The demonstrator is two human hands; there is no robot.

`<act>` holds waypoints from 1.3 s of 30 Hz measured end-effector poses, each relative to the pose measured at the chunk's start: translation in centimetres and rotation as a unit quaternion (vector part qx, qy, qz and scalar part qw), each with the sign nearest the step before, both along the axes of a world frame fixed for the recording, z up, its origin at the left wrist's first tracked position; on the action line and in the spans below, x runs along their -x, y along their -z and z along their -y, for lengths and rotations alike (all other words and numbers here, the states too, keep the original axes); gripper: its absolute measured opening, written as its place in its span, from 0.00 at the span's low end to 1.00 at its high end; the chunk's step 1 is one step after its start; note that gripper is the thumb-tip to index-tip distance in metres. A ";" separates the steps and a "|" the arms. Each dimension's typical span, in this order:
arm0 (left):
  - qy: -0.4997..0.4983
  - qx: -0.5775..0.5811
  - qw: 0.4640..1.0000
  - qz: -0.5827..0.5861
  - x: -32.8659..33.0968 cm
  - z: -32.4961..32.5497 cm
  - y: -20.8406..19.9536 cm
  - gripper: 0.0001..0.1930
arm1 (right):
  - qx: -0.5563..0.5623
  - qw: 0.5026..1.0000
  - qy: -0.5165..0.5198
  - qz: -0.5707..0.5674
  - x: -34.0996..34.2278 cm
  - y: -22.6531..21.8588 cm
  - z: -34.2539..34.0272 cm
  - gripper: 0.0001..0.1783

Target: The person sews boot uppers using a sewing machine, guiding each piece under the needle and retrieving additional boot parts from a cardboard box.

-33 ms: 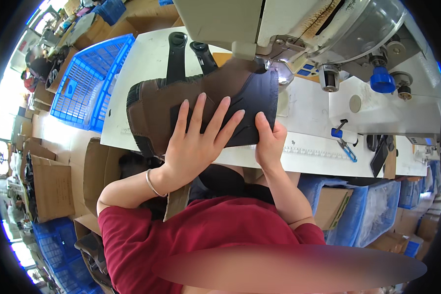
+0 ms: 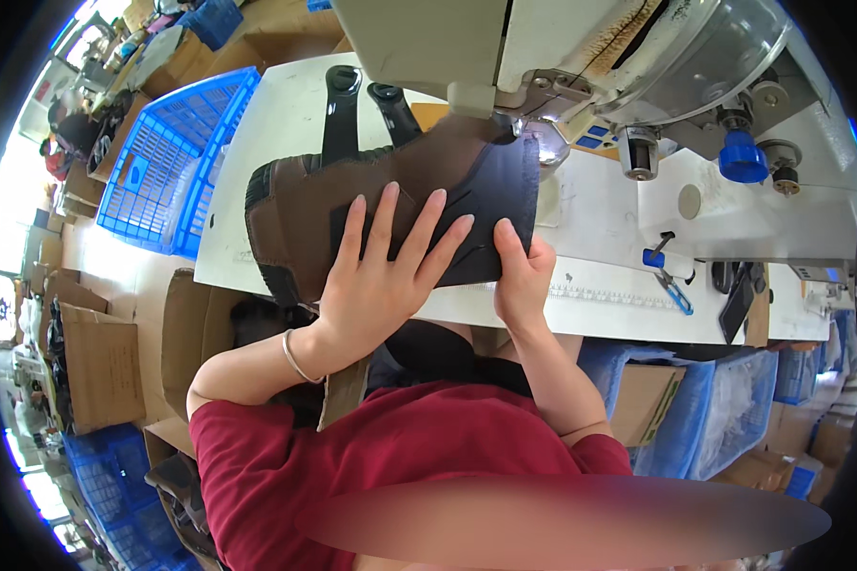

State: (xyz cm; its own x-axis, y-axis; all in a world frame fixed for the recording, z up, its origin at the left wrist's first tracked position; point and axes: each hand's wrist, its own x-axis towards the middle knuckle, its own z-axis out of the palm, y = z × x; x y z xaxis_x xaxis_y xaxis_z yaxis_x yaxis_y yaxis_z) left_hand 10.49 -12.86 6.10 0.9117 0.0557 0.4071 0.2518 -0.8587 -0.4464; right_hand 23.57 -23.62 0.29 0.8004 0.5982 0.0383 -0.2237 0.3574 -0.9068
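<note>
Under the sewing machine head (image 2: 419, 43) lies a brown sewn piece (image 2: 300, 205) with a dark blue-black panel (image 2: 505, 181) at its right end; its exact kind is unclear. Two black straps (image 2: 341, 124) with round fittings at their ends stick out beyond its far edge. My left hand (image 2: 376, 285) rests flat on the piece, fingers spread. At the panel's near right corner, my right hand (image 2: 524, 276) pinches the edge, thumb on top and the other fingers partly hidden. The machine head covers the spot where the needle meets the piece.
On the white table (image 2: 229, 224), a ruler strip (image 2: 609, 295) runs along the near edge, with blue-handled thread snips (image 2: 676, 293) and a black phone (image 2: 736, 312) to its right. A blue basket (image 2: 167, 157) stands left of the table; an open cardboard box (image 2: 189, 333) sits below it.
</note>
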 end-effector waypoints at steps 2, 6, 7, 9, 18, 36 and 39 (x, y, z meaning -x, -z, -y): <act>0.008 -0.012 1.000 0.024 -0.2 0.0 -0.2 0.26 | 0.003 1.000 -0.001 0.011 -0.1 -0.1 -0.1 0.13; 0.005 -0.026 0.999 0.023 -0.4 0.2 -0.4 0.25 | -0.010 1.000 -0.007 0.009 -0.2 -0.3 -0.1 0.13; 0.003 -0.017 0.999 0.030 -0.4 0.3 -0.4 0.25 | 0.011 1.000 0.004 -0.011 -0.2 -0.4 0.0 0.13; 0.000 -0.017 1.000 0.016 -0.4 0.3 -0.3 0.26 | -0.013 1.000 -0.008 0.004 -0.2 -0.4 0.0 0.13; -0.002 -0.032 0.999 0.024 -0.7 0.6 -0.4 0.26 | -0.002 1.000 -0.019 0.006 -0.8 -0.1 0.2 0.13; 0.109 -0.039 0.985 0.131 -0.3 -0.3 0.4 0.17 | 0.063 0.993 -0.037 0.089 -1.3 -0.4 1.3 0.09; 0.124 -0.046 0.983 0.127 -0.2 -0.9 0.4 0.16 | 0.048 0.989 -0.038 0.137 -0.8 0.0 2.6 0.08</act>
